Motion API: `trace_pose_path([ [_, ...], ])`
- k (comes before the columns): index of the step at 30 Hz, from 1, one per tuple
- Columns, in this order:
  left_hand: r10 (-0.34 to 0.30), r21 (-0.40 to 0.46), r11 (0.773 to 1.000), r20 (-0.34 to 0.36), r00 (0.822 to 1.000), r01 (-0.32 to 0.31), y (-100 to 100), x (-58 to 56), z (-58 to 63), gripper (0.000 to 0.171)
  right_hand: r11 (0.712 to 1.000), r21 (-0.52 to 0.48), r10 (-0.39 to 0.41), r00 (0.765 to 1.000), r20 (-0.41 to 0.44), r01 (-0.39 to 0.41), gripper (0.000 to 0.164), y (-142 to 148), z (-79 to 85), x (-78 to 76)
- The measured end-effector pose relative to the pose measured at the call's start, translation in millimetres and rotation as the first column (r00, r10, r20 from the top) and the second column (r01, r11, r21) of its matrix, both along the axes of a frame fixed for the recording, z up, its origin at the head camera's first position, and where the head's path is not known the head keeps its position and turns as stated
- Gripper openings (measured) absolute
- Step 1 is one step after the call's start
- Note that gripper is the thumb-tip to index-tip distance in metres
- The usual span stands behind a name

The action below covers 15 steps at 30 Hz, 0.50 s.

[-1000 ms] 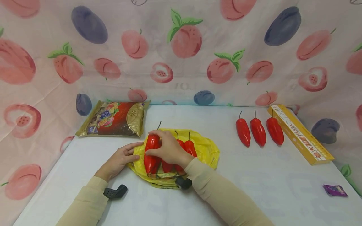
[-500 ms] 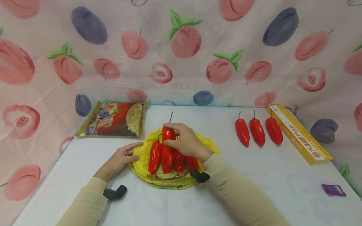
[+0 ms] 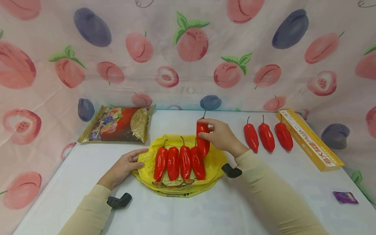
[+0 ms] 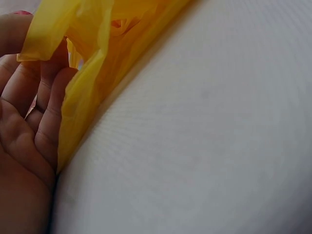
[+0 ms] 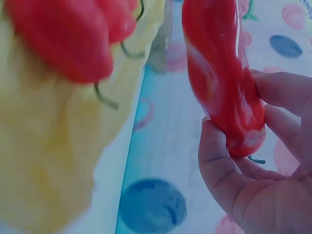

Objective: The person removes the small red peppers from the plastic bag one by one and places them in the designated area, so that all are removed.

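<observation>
My right hand (image 3: 221, 133) holds a red chili pepper (image 3: 202, 138) near its stem end, between thumb and fingers. That pepper is raised over the right part of a yellow plastic bag (image 3: 217, 160), its tip just beside the rightmost of several red peppers (image 3: 185, 163) lying side by side in the bag's mouth. In the right wrist view the gripped pepper (image 5: 219, 73) points up, away from the palm. On the bag's left edge, my left hand (image 3: 123, 164) pinches the plastic; the left wrist view shows the yellow film (image 4: 87, 87) between thumb and fingers.
Three more red peppers (image 3: 266, 137) lie in a row at the right, beside a yellow pasta box (image 3: 311, 140). A gold-and-red packet (image 3: 117, 124) rests at the back left. Near the right edge is a small purple sachet (image 3: 345, 197). A fruit-print cloth (image 3: 188, 88) hangs behind the table.
My right hand has carried its pepper from the bag's left side to the right, above the others, uncovering the row in the bag. The left hand has stayed on the bag's edge.
</observation>
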<state>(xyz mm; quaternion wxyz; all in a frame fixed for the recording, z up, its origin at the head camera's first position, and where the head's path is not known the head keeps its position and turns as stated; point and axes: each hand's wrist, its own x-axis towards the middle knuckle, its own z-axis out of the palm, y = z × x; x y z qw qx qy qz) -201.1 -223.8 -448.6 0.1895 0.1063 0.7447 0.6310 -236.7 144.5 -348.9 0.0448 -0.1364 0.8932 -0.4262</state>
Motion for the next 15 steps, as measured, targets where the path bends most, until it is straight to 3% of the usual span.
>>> trace_pose_path([
  [8, -0.003, -0.008, 1.000, 0.004, 1.000, 0.003, -1, -0.3, -1.2, 0.062, 0.990, 0.120, -0.078, 0.997, 0.008, 0.076, 0.051, 36, -0.1, -12.6],
  [15, 0.019, -0.014, 1.000, 0.007, 1.000, -0.019, 0, 0.9, 0.7, 0.061, 0.974, 0.175, -0.157, 0.985, 0.071, 0.143, 0.053, 64, -11.6, -24.6],
])
